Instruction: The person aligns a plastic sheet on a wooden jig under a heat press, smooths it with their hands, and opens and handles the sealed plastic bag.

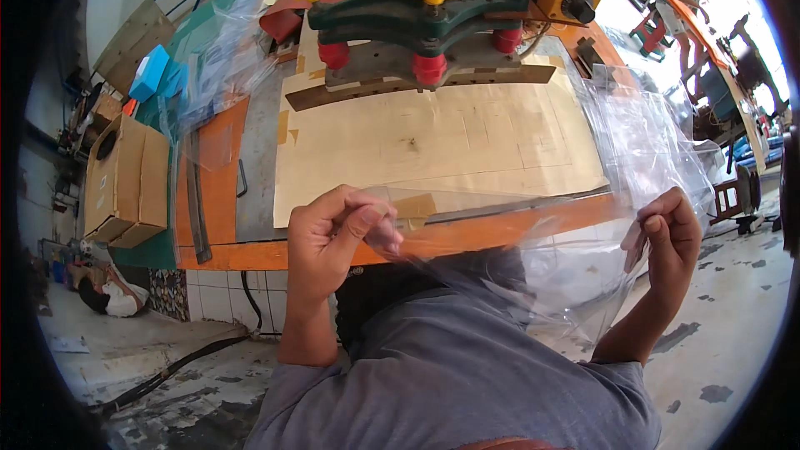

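My left hand (337, 237) pinches one edge of a clear plastic sheet (575, 262) just in front of the workbench's front edge. At the other end, my right hand (667, 242) is closed on the same sheet, which hangs in loose folds between my arms. Beyond my hands, a press machine (417, 12) with a dark green frame, yellow knobs and red mounts stands over a tan board (433, 133). A long thin metal bar (421, 87) runs along the underside of the press head.
More clear plastic sheets (658, 137) lie on the bench's right side and others (221, 67) at its back left. A cardboard box (125, 183), a hex key (242, 178) and a metal strip (197, 200) sit to the left. Another person (687, 0) works at the far right.
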The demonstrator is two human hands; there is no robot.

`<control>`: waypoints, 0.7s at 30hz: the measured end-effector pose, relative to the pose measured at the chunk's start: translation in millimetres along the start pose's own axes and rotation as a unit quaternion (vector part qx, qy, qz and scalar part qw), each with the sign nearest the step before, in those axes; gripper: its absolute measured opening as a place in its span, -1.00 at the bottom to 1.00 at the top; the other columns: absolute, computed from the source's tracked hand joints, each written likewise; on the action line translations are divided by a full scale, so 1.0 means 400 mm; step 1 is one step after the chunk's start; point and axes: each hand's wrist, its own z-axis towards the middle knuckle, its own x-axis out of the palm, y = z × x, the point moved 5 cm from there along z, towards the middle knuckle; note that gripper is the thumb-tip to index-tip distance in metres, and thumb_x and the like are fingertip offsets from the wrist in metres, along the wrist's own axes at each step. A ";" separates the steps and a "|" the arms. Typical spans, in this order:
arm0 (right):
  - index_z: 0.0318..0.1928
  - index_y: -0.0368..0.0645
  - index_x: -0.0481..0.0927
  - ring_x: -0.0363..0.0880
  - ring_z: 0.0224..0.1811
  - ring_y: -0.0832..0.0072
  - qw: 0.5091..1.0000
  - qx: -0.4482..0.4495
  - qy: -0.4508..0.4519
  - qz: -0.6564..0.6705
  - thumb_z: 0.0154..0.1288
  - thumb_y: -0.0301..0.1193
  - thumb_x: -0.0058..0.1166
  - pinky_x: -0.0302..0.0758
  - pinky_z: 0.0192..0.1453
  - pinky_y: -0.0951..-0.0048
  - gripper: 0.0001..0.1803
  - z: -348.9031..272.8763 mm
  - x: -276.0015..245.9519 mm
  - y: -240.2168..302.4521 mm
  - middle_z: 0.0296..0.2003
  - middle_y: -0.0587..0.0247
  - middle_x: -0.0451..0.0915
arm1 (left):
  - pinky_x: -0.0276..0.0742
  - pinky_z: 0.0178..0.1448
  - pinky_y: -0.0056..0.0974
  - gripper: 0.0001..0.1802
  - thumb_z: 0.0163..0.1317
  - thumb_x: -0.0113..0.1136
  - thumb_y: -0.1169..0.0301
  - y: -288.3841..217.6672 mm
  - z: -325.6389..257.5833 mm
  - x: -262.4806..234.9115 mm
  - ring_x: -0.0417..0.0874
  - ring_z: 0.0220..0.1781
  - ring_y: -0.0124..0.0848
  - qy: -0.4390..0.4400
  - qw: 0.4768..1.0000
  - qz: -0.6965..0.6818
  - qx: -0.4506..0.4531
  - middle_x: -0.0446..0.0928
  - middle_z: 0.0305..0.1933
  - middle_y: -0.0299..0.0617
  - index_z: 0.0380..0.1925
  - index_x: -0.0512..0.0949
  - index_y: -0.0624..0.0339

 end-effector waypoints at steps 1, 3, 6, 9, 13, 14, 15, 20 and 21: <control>-0.15 -0.31 0.53 0.48 -0.70 0.61 1.000 0.002 -0.003 0.000 0.55 -0.34 0.22 0.36 -0.59 0.62 -0.75 0.001 0.004 0.001 -0.51 0.14 0.68 | 0.77 -0.24 -0.32 -0.75 0.57 0.19 0.40 0.008 -0.005 -0.005 0.79 -0.38 -0.39 -0.002 1.000 -0.001 -0.007 0.71 -0.39 -0.08 -0.24 0.58 0.42; -0.17 -0.30 0.56 0.46 -0.68 0.65 0.995 0.081 -0.007 -0.052 0.55 -0.37 0.21 0.34 -0.59 0.63 -0.77 0.024 0.020 -0.018 -0.52 0.20 0.66 | 0.75 -0.27 -0.35 -0.75 0.58 0.18 0.41 0.027 -0.007 -0.011 0.77 -0.41 -0.41 -0.005 1.000 0.000 -0.014 0.69 -0.44 -0.11 -0.25 0.58 0.41; -0.20 -0.27 0.59 0.43 -0.65 0.71 0.993 0.072 0.008 -0.092 0.55 -0.40 0.20 0.31 -0.58 0.63 -0.82 0.096 0.046 -0.108 -0.53 0.31 0.63 | 0.62 -0.44 -0.36 -0.76 0.58 0.16 0.42 0.083 0.021 -0.035 0.62 -0.56 -0.47 -0.042 0.998 0.020 -0.040 0.60 -0.51 -0.15 -0.29 0.56 0.37; -0.24 -0.24 0.61 0.41 -0.64 0.73 0.982 0.143 0.069 -0.102 0.54 -0.39 0.19 0.31 -0.58 0.61 -0.82 0.171 0.132 -0.149 -0.53 0.37 0.61 | 0.50 -0.51 -0.38 -0.77 0.57 0.16 0.42 0.143 0.042 -0.086 0.56 -0.59 -0.53 -0.055 0.986 0.146 -0.062 0.60 -0.53 -0.20 -0.30 0.56 0.34; -0.24 -0.29 0.61 0.42 -0.65 0.71 0.973 0.133 0.115 -0.148 0.54 -0.38 0.19 0.32 -0.59 0.55 -0.78 0.247 0.193 -0.272 -0.53 0.30 0.64 | 0.45 -0.50 -0.39 -0.79 0.55 0.19 0.43 0.177 0.058 -0.124 0.53 -0.62 -0.56 -0.055 0.957 0.261 -0.111 0.57 -0.60 -0.26 -0.28 0.57 0.34; -0.21 -0.31 0.62 0.44 -0.65 0.67 0.970 0.125 0.109 -0.178 0.54 -0.37 0.19 0.35 -0.57 0.51 -0.78 0.261 0.210 -0.284 -0.52 0.29 0.64 | 0.44 -0.49 -0.40 -0.78 0.54 0.21 0.41 0.183 0.067 -0.132 0.52 -0.61 -0.57 -0.056 0.949 0.285 -0.124 0.56 -0.61 -0.27 -0.29 0.56 0.34; -0.21 -0.31 0.62 0.44 -0.65 0.67 0.969 0.124 0.116 -0.177 0.54 -0.37 0.19 0.35 -0.57 0.51 -0.78 0.278 0.226 -0.305 -0.52 0.29 0.64 | 0.44 -0.49 -0.40 -0.78 0.54 0.21 0.41 0.190 0.076 -0.146 0.52 -0.61 -0.57 -0.062 0.948 0.285 -0.127 0.56 -0.61 -0.27 -0.29 0.56 0.34; -0.15 -0.30 0.65 0.53 -0.57 0.53 0.967 0.042 0.123 -0.220 0.53 -0.37 0.19 0.47 -0.40 0.40 -0.79 0.350 0.271 -0.393 -0.52 0.24 0.65 | 0.50 -0.41 -0.16 -0.78 0.49 0.22 0.40 0.220 0.144 -0.184 0.65 -0.59 -0.22 -0.049 0.925 0.369 -0.078 0.61 -0.58 -0.07 0.03 0.50 0.22; -0.15 -0.31 0.65 0.57 -0.54 0.48 0.964 -0.007 0.112 -0.242 0.52 -0.37 0.19 0.51 -0.35 0.38 -0.79 0.357 0.279 -0.396 -0.51 0.20 0.65 | 0.50 -0.41 -0.16 -0.78 0.49 0.22 0.40 0.230 0.158 -0.195 0.65 -0.59 -0.22 -0.049 0.925 0.369 -0.080 0.61 -0.58 -0.07 0.03 0.50 0.22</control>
